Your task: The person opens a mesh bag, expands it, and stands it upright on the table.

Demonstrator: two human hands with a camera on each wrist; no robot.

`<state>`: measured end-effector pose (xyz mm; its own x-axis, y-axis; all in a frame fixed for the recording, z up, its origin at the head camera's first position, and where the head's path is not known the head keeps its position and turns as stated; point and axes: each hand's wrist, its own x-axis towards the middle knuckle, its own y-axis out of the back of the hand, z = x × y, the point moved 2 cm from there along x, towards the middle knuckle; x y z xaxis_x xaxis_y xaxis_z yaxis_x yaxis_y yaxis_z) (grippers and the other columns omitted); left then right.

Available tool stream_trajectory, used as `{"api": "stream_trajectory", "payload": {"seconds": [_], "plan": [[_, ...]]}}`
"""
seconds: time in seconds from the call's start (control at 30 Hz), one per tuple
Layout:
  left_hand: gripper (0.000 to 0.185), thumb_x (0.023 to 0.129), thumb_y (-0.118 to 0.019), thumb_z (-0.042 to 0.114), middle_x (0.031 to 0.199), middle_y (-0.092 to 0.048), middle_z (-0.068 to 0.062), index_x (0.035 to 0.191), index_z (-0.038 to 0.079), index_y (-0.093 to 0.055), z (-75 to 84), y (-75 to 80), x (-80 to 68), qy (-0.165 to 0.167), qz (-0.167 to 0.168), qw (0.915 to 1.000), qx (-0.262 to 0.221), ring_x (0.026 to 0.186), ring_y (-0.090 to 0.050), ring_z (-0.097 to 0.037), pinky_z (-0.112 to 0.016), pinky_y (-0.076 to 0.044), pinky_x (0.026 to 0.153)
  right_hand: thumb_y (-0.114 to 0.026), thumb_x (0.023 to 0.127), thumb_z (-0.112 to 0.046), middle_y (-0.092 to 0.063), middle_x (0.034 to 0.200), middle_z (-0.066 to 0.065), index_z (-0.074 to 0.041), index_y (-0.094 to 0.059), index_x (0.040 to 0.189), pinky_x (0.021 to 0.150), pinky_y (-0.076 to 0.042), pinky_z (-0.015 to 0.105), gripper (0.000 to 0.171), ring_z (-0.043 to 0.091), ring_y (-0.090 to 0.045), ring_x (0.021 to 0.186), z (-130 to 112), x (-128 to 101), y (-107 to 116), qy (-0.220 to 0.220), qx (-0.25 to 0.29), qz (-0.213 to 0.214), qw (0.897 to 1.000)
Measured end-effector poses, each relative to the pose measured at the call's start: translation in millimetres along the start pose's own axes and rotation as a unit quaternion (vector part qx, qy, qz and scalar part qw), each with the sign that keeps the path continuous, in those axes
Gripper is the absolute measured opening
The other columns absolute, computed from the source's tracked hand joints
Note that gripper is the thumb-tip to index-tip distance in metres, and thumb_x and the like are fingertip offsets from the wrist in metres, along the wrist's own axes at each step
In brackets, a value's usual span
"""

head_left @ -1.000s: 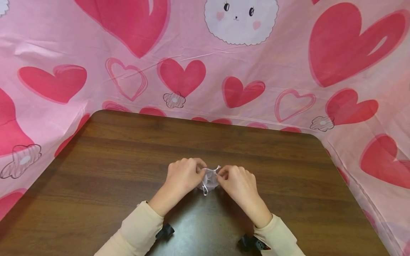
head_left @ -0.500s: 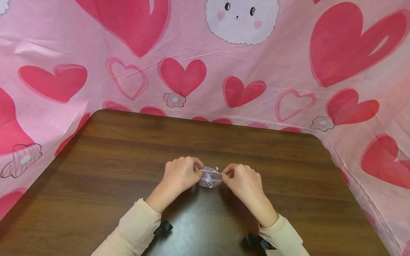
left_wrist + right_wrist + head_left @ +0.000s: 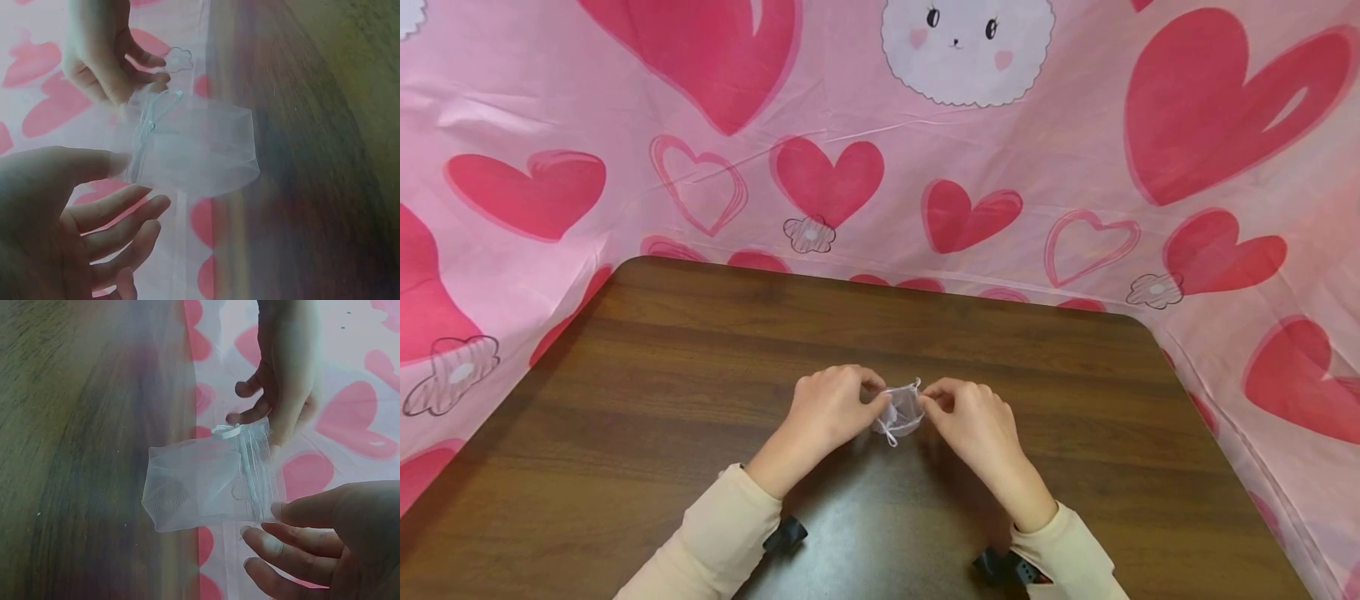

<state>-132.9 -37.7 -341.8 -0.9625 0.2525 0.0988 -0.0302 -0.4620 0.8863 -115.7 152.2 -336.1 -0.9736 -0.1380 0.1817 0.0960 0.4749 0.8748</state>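
Observation:
A small sheer white drawstring pouch (image 3: 908, 410) hangs between both hands above the table, its mouth spread apart. My left hand (image 3: 831, 407) pinches the left side of the mouth between thumb and fingers. On the opposite side, my right hand (image 3: 976, 427) pinches the rim the same way. In the left wrist view the see-through body of the pouch (image 3: 203, 147) extends away from the gathered top, where a looped cord (image 3: 164, 109) stands out. The right wrist view shows the pouch (image 3: 187, 487) with a white cord (image 3: 226, 432) at its far side. No contents show through the fabric.
The brown wooden table (image 3: 737, 333) lies beneath both hands. A pink curtain (image 3: 835, 75) printed with hearts closes off the back and both sides. Black wrist devices (image 3: 786, 536) sit under the light sleeves (image 3: 715, 533).
Both hands first drew slightly apart, stretching the pouch's mouth. Since then the left hand has shifted a little right, and the pouch opening has become rounder, with its rim raised at the right.

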Motion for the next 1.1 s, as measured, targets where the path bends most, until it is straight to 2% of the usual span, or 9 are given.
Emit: {"api": "stream_trajectory", "payload": {"seconds": [0.27, 0.43, 0.6, 0.87, 0.97, 1.1], "plan": [[0.025, 0.088, -0.07, 0.045, 0.093, -0.073, 0.011, 0.105, 0.027, -0.077, 1.8, 0.9, 4.6, -0.008, 0.01, 0.9999, -0.003, 0.08, -0.068, -0.021, -0.037, -0.046, 0.061, -0.077, 0.087, -0.027, -0.07, 0.076, -0.005, -0.014, -0.078, 0.095, 0.053, -0.043, 0.035, 0.014, 0.011, -0.055, 0.06, -2, 6, -1, 0.01, 0.005, 0.025, 1.0], [0.028, 0.089, -0.069, 0.046, 0.094, -0.073, 0.01, 0.108, 0.028, -0.076, 0.9, 0.0, 6.9, -0.014, 0.015, 0.9997, -0.011, 0.08, -0.068, -0.02, -0.036, -0.045, 0.06, -0.075, 0.089, -0.027, -0.073, 0.083, -0.002, -0.014, -0.078, 0.099, 0.051, -0.042, 0.035, 0.017, 0.012, -0.052, 0.057, -2, 8, -2, 0.012, 0.008, 0.033, 0.999], [0.027, 0.089, -0.069, 0.047, 0.092, -0.073, 0.011, 0.108, 0.028, -0.076, 1.7, -2.0, 7.6, -0.018, 0.018, 0.9995, -0.019, 0.074, -0.066, -0.017, -0.035, -0.043, 0.058, -0.075, 0.089, -0.025, -0.073, 0.083, -0.001, -0.014, -0.078, 0.1, 0.054, -0.046, 0.037, 0.016, 0.014, -0.059, 0.062, -1, 10, -2, 0.004, 0.008, 0.034, 0.999], [0.029, 0.089, -0.069, 0.047, 0.092, -0.073, 0.01, 0.11, 0.028, -0.075, 2.4, -2.8, 7.6, -0.015, 0.02, 0.9994, -0.023, 0.077, -0.067, -0.018, -0.035, -0.044, 0.06, -0.075, 0.089, -0.024, -0.075, 0.09, 0.003, -0.013, -0.078, 0.102, 0.056, -0.047, 0.04, 0.017, 0.018, -0.063, 0.065, 2, 8, -2, 0.001, 0.009, 0.04, 0.999], [0.03, 0.09, -0.067, 0.048, 0.101, -0.073, 0.009, 0.112, 0.028, -0.075, 0.4, -2.3, 6.1, -0.017, 0.029, 0.9992, -0.023, 0.083, -0.068, -0.019, -0.039, -0.047, 0.064, -0.075, 0.09, -0.025, -0.075, 0.093, 0.004, -0.014, -0.077, 0.103, 0.056, -0.047, 0.04, 0.018, 0.019, -0.062, 0.062, 5, 7, -1, 0.007, 0.012, 0.048, 0.999], [0.03, 0.094, -0.064, 0.045, 0.118, -0.07, 0.004, 0.116, 0.028, -0.073, -5.4, -0.1, 2.8, -0.039, 0.043, 0.9974, -0.043, 0.105, -0.066, -0.021, -0.049, -0.051, 0.078, -0.075, 0.09, -0.024, -0.075, 0.093, 0.003, -0.013, -0.077, 0.106, 0.059, -0.049, 0.043, 0.02, 0.021, -0.063, 0.063, 12, 4, 3, 0.038, 0.022, 0.079, 0.996]]}}
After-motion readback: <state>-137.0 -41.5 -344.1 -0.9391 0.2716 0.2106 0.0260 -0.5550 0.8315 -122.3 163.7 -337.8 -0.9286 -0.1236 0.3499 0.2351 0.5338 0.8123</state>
